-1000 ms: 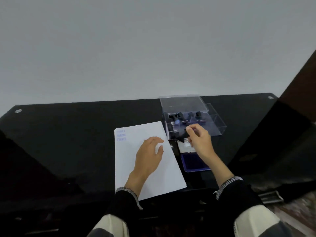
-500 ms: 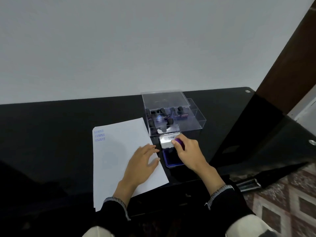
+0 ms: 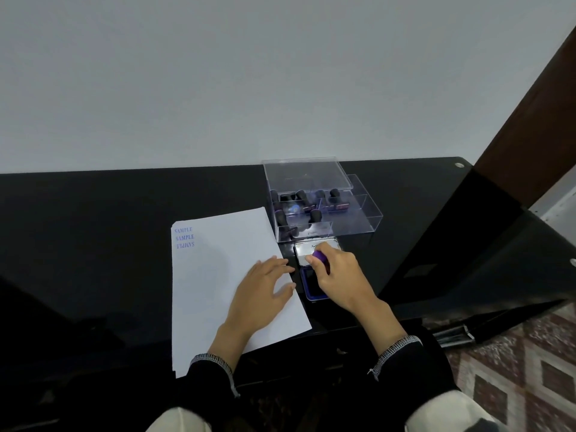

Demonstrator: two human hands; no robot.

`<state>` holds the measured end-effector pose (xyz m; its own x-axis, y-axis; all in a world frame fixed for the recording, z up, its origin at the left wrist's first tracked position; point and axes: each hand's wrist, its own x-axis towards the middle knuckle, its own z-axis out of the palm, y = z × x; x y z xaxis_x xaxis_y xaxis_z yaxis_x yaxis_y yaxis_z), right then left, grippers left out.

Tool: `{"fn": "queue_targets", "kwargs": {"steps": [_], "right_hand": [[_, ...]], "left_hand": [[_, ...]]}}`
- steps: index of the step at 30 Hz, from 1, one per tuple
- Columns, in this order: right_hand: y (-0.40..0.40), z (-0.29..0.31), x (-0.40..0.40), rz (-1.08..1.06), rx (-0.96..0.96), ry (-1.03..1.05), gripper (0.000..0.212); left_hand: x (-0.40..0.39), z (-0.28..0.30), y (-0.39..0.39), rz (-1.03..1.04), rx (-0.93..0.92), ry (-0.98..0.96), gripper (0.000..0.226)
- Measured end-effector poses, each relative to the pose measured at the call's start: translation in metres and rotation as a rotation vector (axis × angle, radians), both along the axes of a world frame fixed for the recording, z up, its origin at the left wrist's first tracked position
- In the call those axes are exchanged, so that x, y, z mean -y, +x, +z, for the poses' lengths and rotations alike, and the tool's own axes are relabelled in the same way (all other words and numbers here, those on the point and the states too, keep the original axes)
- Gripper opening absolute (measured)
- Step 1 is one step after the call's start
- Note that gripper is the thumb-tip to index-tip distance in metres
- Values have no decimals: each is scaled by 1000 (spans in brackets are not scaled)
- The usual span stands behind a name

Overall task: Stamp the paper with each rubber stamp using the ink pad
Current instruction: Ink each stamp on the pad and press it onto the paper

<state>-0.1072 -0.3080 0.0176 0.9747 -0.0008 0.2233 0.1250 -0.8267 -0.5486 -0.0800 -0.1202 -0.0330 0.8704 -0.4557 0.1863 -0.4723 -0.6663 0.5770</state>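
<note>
A: What's around the work area?
B: Clear box (image 3: 324, 207) w/ spare stamps at the back, touching the ink pad (image 3: 311, 283); its lid (image 3: 316, 249) is flipped open.
A: Hands?
B: I see my right hand (image 3: 338, 275) pinching the purple stamp (image 3: 320, 258) upright on the pad. Left hand (image 3: 261, 291) lies flat, fingers spread, on the paper (image 3: 218, 275), long axis running away from me.

Black sleeves (image 3: 414, 366) — speckled grey-white cuffs (image 3: 394, 347) — pale trousers (image 3: 442, 413).

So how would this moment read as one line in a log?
step: inking stamp | right hand: holds purple stamp on ink pad | left hand: flat on paper | prints: three SAMPLE marks
</note>
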Motion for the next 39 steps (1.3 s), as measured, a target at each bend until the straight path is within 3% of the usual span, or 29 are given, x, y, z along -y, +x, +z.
{"fn": "queue_targets", "kwargs": {"steps": [10,16,30,39], "right_hand": [[3,-5,-3,-9,62,19,16],[-3,-19,-6,-19,168,96,12],[8,-21,-7,-47,154,128,19],[-17,-31,-12,-54,201,145,7]], "left_hand": [[3,7,-1,-36,-13,114,71],[6,5,1,-1,-27,94,70],[5,3,1,9,-21,91,72],[7,4,0,17,-14,73,71]]}}
